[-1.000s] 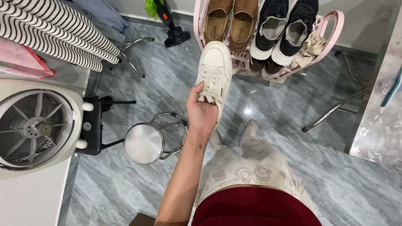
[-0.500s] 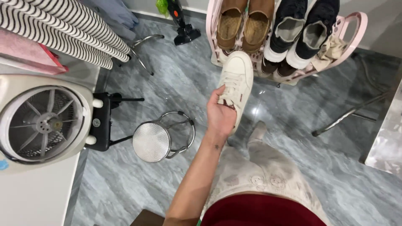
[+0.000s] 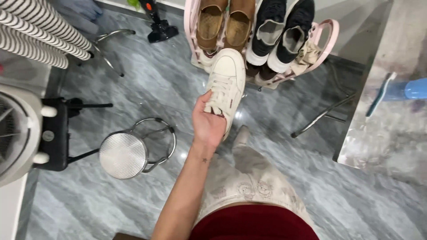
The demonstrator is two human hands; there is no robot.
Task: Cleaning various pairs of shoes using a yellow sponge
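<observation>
One hand [image 3: 208, 124], the left, grips a cream sneaker [image 3: 227, 84] by its heel end, fingers curled into the laces. The sneaker points away from the hand, held above the grey floor [image 3: 155, 89], its toe reaching the pink shoe rack [image 3: 327, 38]. There brown shoes [image 3: 224, 24] and black sneakers [image 3: 280, 31] sit.

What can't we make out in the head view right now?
- Right hand: nowhere in the head view.
- Left hand fingers: tips tucked into the white sneaker, hidden.
- Pink shoe rack: top cut by the upper edge; lower shelf covered by the sneaker and upper shoes.
- Fan: cut by the left edge.
</observation>
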